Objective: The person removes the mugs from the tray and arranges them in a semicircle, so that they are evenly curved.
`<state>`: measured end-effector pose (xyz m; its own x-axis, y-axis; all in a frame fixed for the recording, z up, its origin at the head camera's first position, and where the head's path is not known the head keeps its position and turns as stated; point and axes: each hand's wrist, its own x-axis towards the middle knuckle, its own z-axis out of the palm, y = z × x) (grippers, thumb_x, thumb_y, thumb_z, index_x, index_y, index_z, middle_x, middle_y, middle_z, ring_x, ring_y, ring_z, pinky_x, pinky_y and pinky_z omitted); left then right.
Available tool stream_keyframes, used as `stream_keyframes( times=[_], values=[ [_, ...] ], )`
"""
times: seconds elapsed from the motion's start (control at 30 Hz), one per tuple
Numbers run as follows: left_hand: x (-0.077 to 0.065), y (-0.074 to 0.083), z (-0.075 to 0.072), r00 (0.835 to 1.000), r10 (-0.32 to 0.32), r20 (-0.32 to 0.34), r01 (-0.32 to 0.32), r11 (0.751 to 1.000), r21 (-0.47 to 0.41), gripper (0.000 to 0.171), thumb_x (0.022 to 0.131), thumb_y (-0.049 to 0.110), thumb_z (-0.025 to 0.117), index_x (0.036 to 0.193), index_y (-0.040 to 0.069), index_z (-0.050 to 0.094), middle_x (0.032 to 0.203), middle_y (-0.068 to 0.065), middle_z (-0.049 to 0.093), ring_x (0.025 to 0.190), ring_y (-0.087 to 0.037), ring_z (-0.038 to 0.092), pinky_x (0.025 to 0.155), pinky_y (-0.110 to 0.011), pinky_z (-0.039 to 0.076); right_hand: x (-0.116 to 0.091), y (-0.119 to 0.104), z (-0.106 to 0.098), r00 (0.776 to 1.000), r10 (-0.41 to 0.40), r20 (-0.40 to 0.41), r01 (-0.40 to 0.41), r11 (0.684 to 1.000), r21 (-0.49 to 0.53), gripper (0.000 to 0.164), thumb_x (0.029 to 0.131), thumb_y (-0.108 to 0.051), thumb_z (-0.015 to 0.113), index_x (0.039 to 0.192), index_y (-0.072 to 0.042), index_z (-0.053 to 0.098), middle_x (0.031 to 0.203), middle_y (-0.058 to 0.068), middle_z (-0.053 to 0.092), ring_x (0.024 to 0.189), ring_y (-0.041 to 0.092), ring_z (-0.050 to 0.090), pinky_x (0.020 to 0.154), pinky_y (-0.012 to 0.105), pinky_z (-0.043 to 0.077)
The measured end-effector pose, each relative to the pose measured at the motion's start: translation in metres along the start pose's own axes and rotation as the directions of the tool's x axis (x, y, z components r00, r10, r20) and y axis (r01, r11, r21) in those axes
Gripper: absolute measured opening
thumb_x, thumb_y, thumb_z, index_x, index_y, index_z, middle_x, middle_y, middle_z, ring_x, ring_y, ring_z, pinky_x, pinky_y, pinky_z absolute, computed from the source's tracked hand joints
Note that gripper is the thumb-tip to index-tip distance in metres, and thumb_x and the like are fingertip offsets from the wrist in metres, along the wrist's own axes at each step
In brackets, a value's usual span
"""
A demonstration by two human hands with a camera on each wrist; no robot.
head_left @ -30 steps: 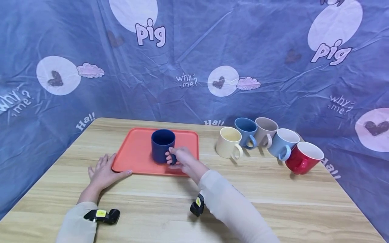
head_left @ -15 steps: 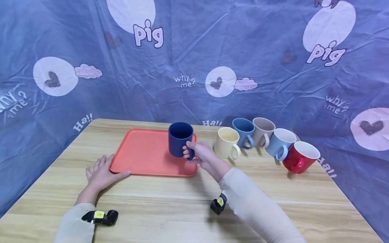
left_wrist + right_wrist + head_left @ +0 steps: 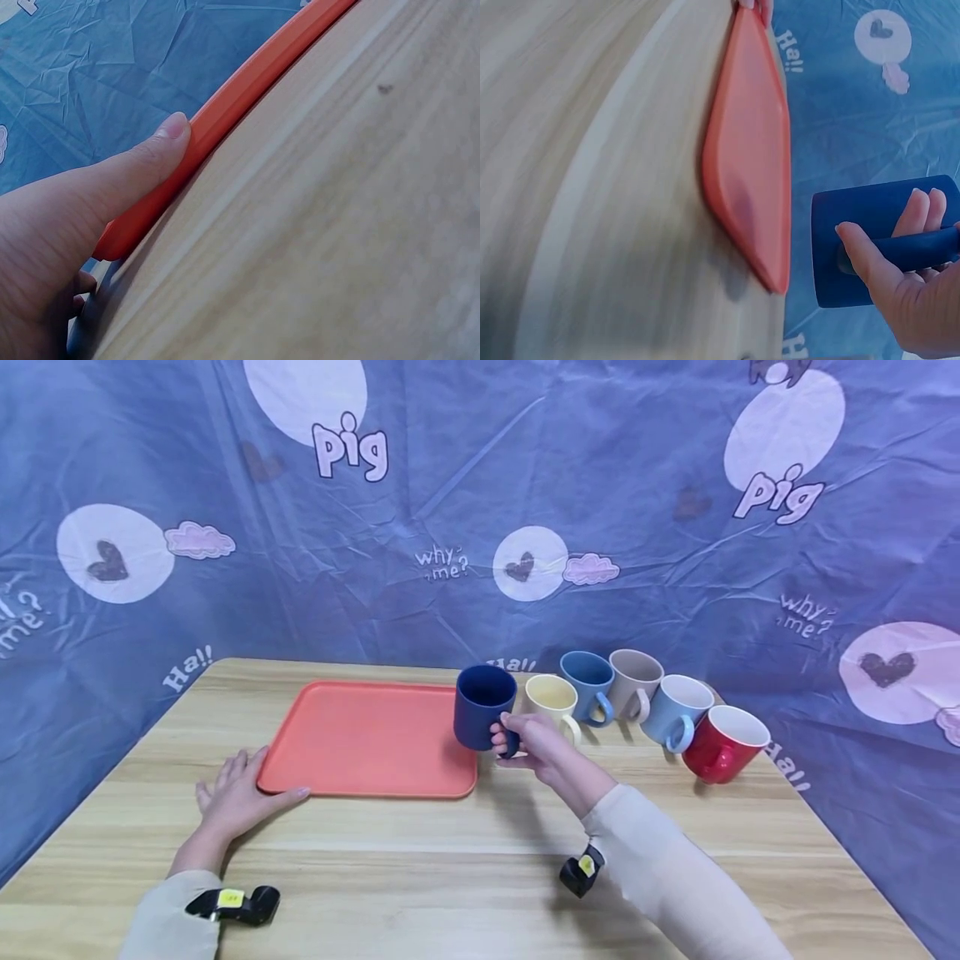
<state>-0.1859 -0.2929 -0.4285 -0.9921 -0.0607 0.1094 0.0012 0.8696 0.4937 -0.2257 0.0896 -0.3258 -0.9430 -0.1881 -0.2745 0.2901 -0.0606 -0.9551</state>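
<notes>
My right hand (image 3: 536, 745) grips the handle of a dark blue mug (image 3: 483, 706), its fingers curled through the loop. The mug is upright and raised at the right edge of the coral-red tray (image 3: 367, 739), partly in front of a cream mug (image 3: 551, 695). In the right wrist view the mug (image 3: 840, 210) hangs clear of the tray (image 3: 750, 150), thumb along the handle. At the tray's near left corner rests my left hand (image 3: 236, 797), fingers spread. In the left wrist view its thumb (image 3: 142, 165) lies straight against the tray's rim (image 3: 240, 90).
Right of the cream mug stand a blue mug (image 3: 587, 681), a grey mug (image 3: 633, 685), a light blue mug (image 3: 675, 710) and a red mug (image 3: 723, 743), close together. The red one leans. A patterned blue cloth (image 3: 420, 610) hangs behind the wooden table (image 3: 420, 877).
My right hand has lifted the dark blue mug off the tray and carried it right, past the tray's right edge. The left hand has kept its place at the corner. The head view has shifted slightly.
</notes>
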Motion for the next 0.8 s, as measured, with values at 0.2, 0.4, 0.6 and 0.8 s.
stream_keyframes(
  times=[0.2, 0.4, 0.6, 0.8],
  values=[
    [-0.001, 0.0, -0.001, 1.0, -0.001, 0.001, 0.001, 1.0, -0.005, 0.106, 0.064, 0.065, 0.058, 0.135, -0.001, 0.016, 0.132, -0.036, 0.009, 0.12, -0.049, -0.001, 0.081, -0.066, -0.013, -0.002, 0.008, -0.013, 1.0, -0.007, -0.005, 0.007, 1.0, 0.007, 0.02, 0.09, -0.011, 0.042, 0.087, 0.006, 0.051, 0.06, 0.001, 0.054, 0.052, 0.01, 0.051, 0.068, 0.04, 0.047],
    [0.0, 0.0, 0.0, 1.0, 0.005, 0.001, -0.005, 1.0, 0.002, 0.105, 0.065, 0.064, 0.058, 0.135, -0.002, 0.016, 0.131, -0.037, 0.009, 0.12, -0.05, 0.0, 0.081, -0.067, -0.013, -0.006, 0.017, -0.025, 1.0, -0.015, 0.016, 0.015, 1.0, 0.001, 0.021, 0.09, -0.011, 0.041, 0.083, 0.005, 0.053, 0.06, 0.001, 0.054, 0.053, 0.011, 0.051, 0.07, 0.042, 0.046],
    [0.0, 0.001, 0.0, 1.0, -0.003, 0.004, 0.003, 1.0, 0.008, 0.104, 0.065, 0.064, 0.058, 0.135, -0.001, 0.017, 0.132, -0.036, 0.009, 0.12, -0.049, 0.001, 0.081, -0.067, -0.012, -0.011, 0.024, -0.037, 0.999, -0.021, 0.035, 0.02, 1.0, 0.015, 0.02, 0.089, -0.009, 0.041, 0.079, 0.003, 0.053, 0.061, 0.003, 0.053, 0.053, 0.012, 0.05, 0.069, 0.042, 0.046],
    [0.0, 0.002, -0.001, 1.0, -0.008, 0.011, 0.008, 1.0, 0.003, 0.104, 0.065, 0.064, 0.058, 0.135, -0.001, 0.017, 0.132, -0.036, 0.008, 0.121, -0.049, 0.0, 0.082, -0.066, -0.013, -0.016, 0.031, -0.045, 0.998, -0.013, 0.061, 0.012, 1.0, 0.014, 0.019, 0.089, -0.01, 0.041, 0.081, 0.002, 0.053, 0.063, 0.003, 0.054, 0.056, 0.013, 0.051, 0.069, 0.039, 0.046]
  ],
)
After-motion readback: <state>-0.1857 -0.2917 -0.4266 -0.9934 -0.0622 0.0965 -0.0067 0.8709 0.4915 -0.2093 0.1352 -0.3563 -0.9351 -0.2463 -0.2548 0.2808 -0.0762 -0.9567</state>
